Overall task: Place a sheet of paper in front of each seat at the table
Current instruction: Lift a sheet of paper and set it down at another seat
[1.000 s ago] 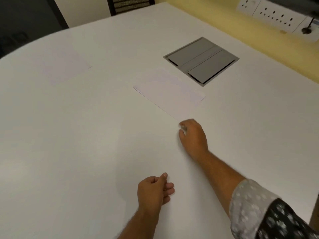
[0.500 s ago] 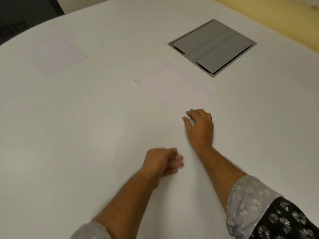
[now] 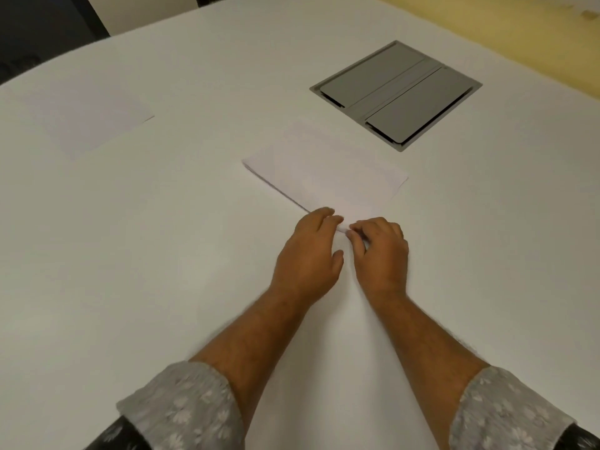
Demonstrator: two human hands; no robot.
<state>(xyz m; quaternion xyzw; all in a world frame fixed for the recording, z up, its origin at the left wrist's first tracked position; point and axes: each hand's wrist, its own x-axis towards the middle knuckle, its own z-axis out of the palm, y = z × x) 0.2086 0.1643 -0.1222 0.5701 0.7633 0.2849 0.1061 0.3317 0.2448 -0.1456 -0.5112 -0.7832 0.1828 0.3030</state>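
A small stack of white paper [image 3: 324, 172] lies on the white table [image 3: 146, 254], just ahead of my hands. Both hands meet at the stack's near corner. My right hand [image 3: 380, 251] pinches that corner between thumb and fingers. My left hand [image 3: 308, 254] rests beside it with its fingertips on the same corner; whether it grips the paper is not clear. A single white sheet [image 3: 87, 121] lies flat at the far left of the table.
A grey hinged cable box [image 3: 396, 92] is set into the tabletop just beyond the stack, to the right. A yellow wall [image 3: 519, 24] runs along the far right. The table's curved far edge meets a dark area [image 3: 42, 30] at the top left.
My left hand has moved forward from near my body up to the stack's near corner, beside my right hand. The right hand has stayed at that corner and closed its fingers on it.
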